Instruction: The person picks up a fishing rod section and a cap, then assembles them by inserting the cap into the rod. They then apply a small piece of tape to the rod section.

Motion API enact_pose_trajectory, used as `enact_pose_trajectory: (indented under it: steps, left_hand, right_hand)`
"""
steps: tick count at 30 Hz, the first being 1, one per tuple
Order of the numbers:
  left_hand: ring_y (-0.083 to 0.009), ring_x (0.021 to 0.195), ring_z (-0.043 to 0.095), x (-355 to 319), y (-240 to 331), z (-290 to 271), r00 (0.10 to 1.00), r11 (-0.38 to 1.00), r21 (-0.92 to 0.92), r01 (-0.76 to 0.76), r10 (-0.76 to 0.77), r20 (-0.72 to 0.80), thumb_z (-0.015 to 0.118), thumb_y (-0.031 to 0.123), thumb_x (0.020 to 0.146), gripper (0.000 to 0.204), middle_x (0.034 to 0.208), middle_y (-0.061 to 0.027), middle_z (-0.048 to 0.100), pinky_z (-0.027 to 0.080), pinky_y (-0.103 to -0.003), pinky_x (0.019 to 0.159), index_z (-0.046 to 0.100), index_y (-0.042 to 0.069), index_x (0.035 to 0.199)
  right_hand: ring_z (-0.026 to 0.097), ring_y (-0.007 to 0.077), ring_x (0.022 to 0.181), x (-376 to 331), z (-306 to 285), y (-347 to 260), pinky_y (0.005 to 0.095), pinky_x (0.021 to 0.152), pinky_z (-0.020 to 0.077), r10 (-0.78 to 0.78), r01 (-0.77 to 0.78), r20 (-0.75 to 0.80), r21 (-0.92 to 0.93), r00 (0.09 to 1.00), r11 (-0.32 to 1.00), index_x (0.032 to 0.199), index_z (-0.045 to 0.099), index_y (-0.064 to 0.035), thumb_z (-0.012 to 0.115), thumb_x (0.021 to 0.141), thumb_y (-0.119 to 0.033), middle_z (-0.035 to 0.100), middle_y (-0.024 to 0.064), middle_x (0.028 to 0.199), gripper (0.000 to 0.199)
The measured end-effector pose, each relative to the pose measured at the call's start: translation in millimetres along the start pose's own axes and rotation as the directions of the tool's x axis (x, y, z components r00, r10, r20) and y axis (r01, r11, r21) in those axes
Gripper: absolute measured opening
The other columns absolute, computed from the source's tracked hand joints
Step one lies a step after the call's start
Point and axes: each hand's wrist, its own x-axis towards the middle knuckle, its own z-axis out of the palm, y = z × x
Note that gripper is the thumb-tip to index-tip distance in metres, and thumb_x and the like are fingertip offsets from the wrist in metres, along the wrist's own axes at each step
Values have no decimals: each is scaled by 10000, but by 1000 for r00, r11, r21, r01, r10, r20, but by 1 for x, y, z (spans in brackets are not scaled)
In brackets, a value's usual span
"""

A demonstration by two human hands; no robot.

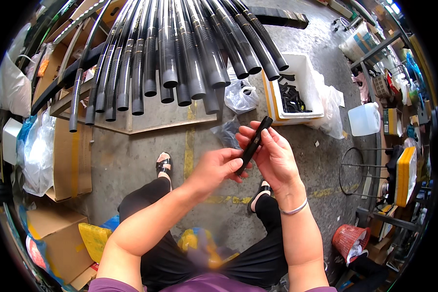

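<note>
A short, slim black piece (253, 145), narrow like a cap or strap, is held tilted in front of me between both hands. My left hand (211, 169) pinches its lower end between thumb and fingers. Around its upper part close the thumb and fingers of my right hand (276, 158), with a silver bangle on that wrist. Beyond my hands, many glossy black poles (168, 63) with ringed grips fan out, their butt ends toward me. A white foam box (312, 78) to the right of them holds several loose black pieces (291, 97).
Cardboard boxes (72, 155) and plastic bags stand at the left. A clear plastic bag (241, 95) lies by the foam box. At the right are a translucent jug (364, 119), a wire-frame stand (360, 164), a red basket (348, 239) and cluttered shelves. Yellow lines cross the concrete floor (131, 160).
</note>
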Motion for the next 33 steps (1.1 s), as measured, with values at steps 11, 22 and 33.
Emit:
enact_pose_trajectory:
  steps: [11,22,33]
  left_hand:
    - [-182,900,624,1,-4,0,1000,997,-70,-15,17,17,578,139,904,326,1095,-92,607,515,-291,789,536,-24,1183]
    - [-191,906,627,3,-3,5,1000,996,-87,-22,24,19,568,129,910,322,1111,-94,599,521,-295,793,530,-30,1188]
    - [-166,924,615,6,-9,3,998,996,-62,-56,55,-16,565,102,903,301,1098,-79,601,518,-295,808,535,-18,1177]
  right_hand:
    - [572,327,1073,-2,3,6,444,929,469,52,-51,-23,41,998,998,1197,483,52,420,974,-222,569,232,1168,359]
    - [577,317,1062,-6,2,4,432,921,476,64,-62,-51,44,997,997,1185,491,49,411,977,-221,579,223,1154,351]
    - [599,218,990,-6,5,7,350,838,484,77,-80,-32,-109,996,991,1163,510,-18,434,977,-248,616,130,1111,306]
